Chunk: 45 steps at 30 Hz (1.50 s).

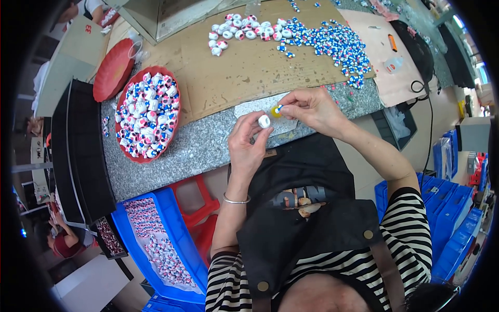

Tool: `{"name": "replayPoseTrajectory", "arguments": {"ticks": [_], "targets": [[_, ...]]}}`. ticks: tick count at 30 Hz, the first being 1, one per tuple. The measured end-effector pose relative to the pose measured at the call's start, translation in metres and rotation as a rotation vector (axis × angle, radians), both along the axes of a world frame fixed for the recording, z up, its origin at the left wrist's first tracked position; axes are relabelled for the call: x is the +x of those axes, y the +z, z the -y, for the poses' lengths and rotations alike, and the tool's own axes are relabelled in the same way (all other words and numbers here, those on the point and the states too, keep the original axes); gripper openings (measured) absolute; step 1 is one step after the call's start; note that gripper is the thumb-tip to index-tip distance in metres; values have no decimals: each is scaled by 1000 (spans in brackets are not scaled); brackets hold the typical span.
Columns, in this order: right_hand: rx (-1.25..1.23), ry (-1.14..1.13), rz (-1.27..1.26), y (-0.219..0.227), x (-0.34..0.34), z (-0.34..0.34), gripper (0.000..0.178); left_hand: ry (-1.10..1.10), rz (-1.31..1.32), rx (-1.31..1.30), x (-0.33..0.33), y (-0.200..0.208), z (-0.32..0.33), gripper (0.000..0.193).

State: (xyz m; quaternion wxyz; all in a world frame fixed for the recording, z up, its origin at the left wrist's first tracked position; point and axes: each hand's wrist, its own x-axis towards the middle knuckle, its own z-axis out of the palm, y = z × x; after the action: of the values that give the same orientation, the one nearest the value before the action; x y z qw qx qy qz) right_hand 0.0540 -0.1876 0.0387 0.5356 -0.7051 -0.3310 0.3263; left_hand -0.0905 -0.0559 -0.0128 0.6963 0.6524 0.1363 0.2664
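My left hand (248, 140) pinches a small white rounded piece (264, 121) between thumb and fingers, just over the table's near edge. Close beside it, my right hand (314, 110) grips a tiny blue-and-white piece (280, 108) at its fingertips. A small yellow round thing (274, 112) shows right by those fingertips; whether it is held or lies on the table I cannot tell. Behind the hands, a pile of small blue-and-white pieces (332, 44) spreads over the cardboard (223, 78). White rounded pieces with pink marks (251, 28) lie left of that pile.
A red scalloped basket (178, 112) full of white, pink and blue pieces stands on the speckled tabletop (140, 179) at left, before another red tray (112, 70). An orange-handled tool (392, 43) and a small bottle (393, 64) lie right. Below are a blue crate (195, 255) and red stool (195, 195).
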Motion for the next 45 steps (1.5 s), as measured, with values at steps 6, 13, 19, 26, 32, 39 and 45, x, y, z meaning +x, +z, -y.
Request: {"name": "replayPoseTrajectory", "arguments": {"ticks": [6, 13, 19, 26, 32, 39, 45], "targets": [[6, 0, -226, -1, -7, 2, 17, 102, -32, 523, 3, 3, 6, 37], [13, 42, -220, 4, -16, 11, 12, 102, 63, 854, 3, 13, 6, 39], [255, 220, 626, 14, -4, 16, 10, -417, -108, 291, 1, 39, -13, 28], [311, 210, 644, 16, -20, 8, 19, -426, -211, -316, -11, 24, -3, 30], [118, 230, 284, 6, 14, -7, 19, -197, -252, 265, -15, 48, -46, 27], [-98, -68, 991, -23, 116, -33, 17, 661, -363, 1315, -21, 93, -145, 45], [-300, 57, 842, -18, 124, -40, 10, 342, -490, 1063, 89, 54, -128, 21]]}}
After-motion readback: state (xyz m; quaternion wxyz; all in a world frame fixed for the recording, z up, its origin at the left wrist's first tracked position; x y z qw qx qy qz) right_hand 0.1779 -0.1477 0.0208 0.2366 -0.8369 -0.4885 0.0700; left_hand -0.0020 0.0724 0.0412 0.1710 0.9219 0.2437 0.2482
